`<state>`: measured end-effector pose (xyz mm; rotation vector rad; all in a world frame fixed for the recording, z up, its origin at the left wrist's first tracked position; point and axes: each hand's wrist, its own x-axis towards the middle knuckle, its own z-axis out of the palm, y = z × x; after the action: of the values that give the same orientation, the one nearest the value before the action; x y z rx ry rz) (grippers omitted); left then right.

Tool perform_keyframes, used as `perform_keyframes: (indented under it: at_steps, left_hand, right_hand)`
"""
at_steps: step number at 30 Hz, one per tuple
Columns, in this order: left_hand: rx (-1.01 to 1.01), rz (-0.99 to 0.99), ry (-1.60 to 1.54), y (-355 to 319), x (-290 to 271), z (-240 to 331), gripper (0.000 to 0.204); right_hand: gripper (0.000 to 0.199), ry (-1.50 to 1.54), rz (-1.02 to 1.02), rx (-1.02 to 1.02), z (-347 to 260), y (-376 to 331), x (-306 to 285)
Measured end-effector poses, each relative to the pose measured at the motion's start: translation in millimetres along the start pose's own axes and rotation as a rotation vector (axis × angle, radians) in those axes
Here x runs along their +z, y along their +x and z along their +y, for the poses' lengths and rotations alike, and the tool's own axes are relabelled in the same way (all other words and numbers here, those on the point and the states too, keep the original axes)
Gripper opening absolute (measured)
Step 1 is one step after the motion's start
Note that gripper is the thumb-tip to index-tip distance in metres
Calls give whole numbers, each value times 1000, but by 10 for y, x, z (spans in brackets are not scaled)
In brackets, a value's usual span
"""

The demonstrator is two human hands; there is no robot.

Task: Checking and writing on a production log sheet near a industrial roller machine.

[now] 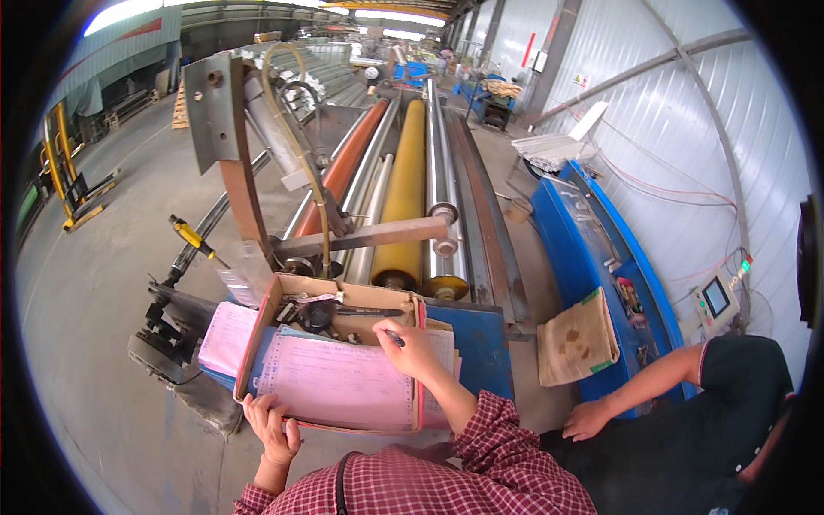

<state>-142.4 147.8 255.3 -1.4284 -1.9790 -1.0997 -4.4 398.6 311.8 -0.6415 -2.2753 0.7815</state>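
Note:
A shallow cardboard box (266,313) stands in front of me, with pink printed sheets (343,378) spread over its near half. My right hand (410,350) is closed around a dark pen (394,337), held over the upper right of the sheets. At the box's near left corner, my left hand (273,427) has its fingers bent against the edge, the thumb beside them. Small dark parts and tools (318,316) lie in the far half of the box. Another pink stack (229,337) sits left of it.
Behind the box runs a machine with long yellow (402,189), orange and chrome rollers. A steel arm (369,236) crosses above them. A yellow-handled screwdriver (190,236) stands at left. On the right are a blue trough (592,232), a brown sack (577,342), a control panel (714,296) and a co-worker's arm (635,390).

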Motion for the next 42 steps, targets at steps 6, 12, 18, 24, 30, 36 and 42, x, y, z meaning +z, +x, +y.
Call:
perform_keyframes:
  at_steps: [6, 12, 18, 24, 30, 36, 42]
  left_hand:
    - [10, 5, 14, -20, 0, -11, 24]
    - [34, 9, 21, -6, 21, 0, 21]
    - [17, 14, 28, -5, 55, -4, 22]
    - [-33, -46, 9, 36, -149, 69, 22]
    - [-163, -65, -54, 188, -302, 235, 27]
    - [-201, -103, 14, 209, -372, 361, 24]
    - [-179, -155, 12, 282, -340, 349, 21]
  right_hand:
    - [11, 22, -11, 34, -43, -21, -22]
    - [11, 23, -41, 90, -39, -36, -46]
    - [10, 159, 4, 48, 51, -19, -10]
    - [10, 336, -212, 127, 23, 25, -60]
    - [10, 284, -330, -89, 122, 94, -114]
    - [28, 206, -450, -210, 23, 173, -58]
    - [56, -137, -494, -362, 22, 110, 97]
